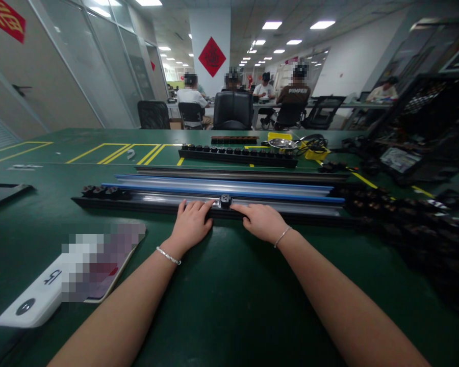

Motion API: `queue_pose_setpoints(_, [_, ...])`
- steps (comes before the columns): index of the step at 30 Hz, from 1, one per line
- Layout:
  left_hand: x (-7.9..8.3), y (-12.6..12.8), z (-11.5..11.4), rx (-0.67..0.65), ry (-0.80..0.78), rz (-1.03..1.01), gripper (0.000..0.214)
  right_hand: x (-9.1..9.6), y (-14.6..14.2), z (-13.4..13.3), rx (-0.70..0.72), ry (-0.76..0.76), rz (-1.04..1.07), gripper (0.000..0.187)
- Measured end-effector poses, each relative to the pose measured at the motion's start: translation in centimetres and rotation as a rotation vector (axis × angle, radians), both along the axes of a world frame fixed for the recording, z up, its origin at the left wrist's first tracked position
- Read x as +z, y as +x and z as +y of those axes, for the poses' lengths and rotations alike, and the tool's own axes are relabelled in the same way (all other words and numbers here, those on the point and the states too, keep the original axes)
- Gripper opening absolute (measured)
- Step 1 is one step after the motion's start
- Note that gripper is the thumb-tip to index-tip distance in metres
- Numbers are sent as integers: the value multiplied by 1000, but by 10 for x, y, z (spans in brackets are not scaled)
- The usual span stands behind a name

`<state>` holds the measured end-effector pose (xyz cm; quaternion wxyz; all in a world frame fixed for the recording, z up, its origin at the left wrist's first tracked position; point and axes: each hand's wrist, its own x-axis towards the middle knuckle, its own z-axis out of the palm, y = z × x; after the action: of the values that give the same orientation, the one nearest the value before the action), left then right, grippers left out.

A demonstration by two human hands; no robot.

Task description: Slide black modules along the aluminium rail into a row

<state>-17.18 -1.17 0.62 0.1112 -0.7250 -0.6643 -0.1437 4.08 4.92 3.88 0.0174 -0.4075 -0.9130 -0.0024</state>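
Note:
A small black module [225, 201], which looks like a socket, sits in a long black rail [164, 200] with a shiny metal inside. To its left, my left hand [192, 223] rests on the rail with fingers spread, the index fingertip close to the module. From the other side, my right hand [264, 222] points its index finger at the module's right side, thumb apart below. Neither hand wraps round anything. Several similar black modules [101, 190] stand at the rail's left end.
Behind lie blue-edged strips [222, 186], a dark rail [245, 175] and a black strip full of modules [237, 156]. Loose black parts [401, 219] heap up at right. A phone [115, 260] and a white device [34, 300] lie at left. People sit beyond the green table [229, 306].

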Motion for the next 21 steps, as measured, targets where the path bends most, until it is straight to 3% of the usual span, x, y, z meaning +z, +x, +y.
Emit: queue_pose_setpoints(21, [2,0,0,21,-31,-13,51,3,7,1,5,-5,30,51])
